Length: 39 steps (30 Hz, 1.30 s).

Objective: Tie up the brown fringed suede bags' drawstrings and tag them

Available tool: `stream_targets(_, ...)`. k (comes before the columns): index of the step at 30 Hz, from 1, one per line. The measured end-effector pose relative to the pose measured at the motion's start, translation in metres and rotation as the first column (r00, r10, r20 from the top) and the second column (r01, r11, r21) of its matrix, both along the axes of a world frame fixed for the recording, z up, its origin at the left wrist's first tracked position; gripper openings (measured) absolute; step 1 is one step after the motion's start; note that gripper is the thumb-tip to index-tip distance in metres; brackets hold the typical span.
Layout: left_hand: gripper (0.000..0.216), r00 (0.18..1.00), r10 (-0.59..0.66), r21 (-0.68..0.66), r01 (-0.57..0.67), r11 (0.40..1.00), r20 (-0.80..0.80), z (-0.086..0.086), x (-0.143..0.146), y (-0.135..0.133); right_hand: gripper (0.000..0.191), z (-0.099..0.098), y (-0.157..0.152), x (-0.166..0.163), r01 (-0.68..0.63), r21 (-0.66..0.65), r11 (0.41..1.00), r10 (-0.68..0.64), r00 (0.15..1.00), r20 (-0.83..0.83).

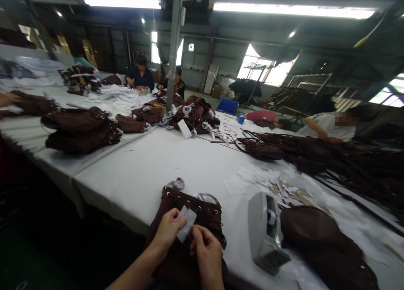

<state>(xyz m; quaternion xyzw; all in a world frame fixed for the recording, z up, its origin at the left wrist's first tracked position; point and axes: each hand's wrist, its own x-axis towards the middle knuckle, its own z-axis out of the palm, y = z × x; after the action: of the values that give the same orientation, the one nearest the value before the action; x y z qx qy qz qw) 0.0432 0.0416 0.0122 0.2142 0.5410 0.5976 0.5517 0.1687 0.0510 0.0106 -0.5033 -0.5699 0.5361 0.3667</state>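
Note:
A dark brown bag (164, 206) with metal eyelets and fringe lies at the table's front edge, below both my hands. My left hand (168, 229) is closed on a small white paper piece (189, 220), thumb on top. Close beside it, my right hand (205, 243) has its fingers curled in a pinch near the paper's lower right edge. What those fingertips hold, if anything, is too small to make out. Wrapped rings or strap parts (178, 183) show at the bag's top edge.
A grey tape dispenser (265, 231) stands right of the bag, beside another brown bag (318, 235). Paper scraps (287, 189) lie behind it. Stacked brown bags (82, 130) sit at left. A metal post (173, 50) rises mid-table. Several people work around the table.

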Motion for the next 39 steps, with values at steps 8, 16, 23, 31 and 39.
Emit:
stream_targets(8, 0.026, 0.948, -0.093, 0.077, 0.121, 0.990, -0.303, -0.011, -0.005, -0.006, 0.038, 0.003, 0.043, -0.010, -0.287, -0.413, 0.864, 0.192, 0.947, -0.257)
stream_targets(16, 0.030, 0.921, -0.050, 0.054, 0.077, 0.996, -0.385, -0.004, 0.000, -0.013, 0.033, -0.012, 0.049, -0.021, -0.241, -0.260, 0.935, 0.178, 0.953, -0.244)
stream_targets(23, 0.053, 0.979, -0.073, -0.011, 0.076, 0.997, 0.191, -0.008, 0.007, -0.016, 0.036, -0.010, 0.050, -0.020, -0.272, -0.259, 0.927, 0.212, 0.948, -0.235)
stream_targets(31, 0.062, 0.989, 0.066, 0.043, -0.061, 0.997, -0.131, -0.031, 0.019, -0.019, 0.024, 0.003, 0.036, -0.020, -0.144, -0.255, 0.956, 0.135, 0.989, -0.053)
stream_targets(39, 0.067, 0.964, 0.202, 0.073, -0.192, 0.979, -0.174, -0.023, 0.024, -0.030, 0.024, 0.004, 0.034, -0.027, -0.121, -0.376, 0.919, 0.081, 0.989, -0.120)
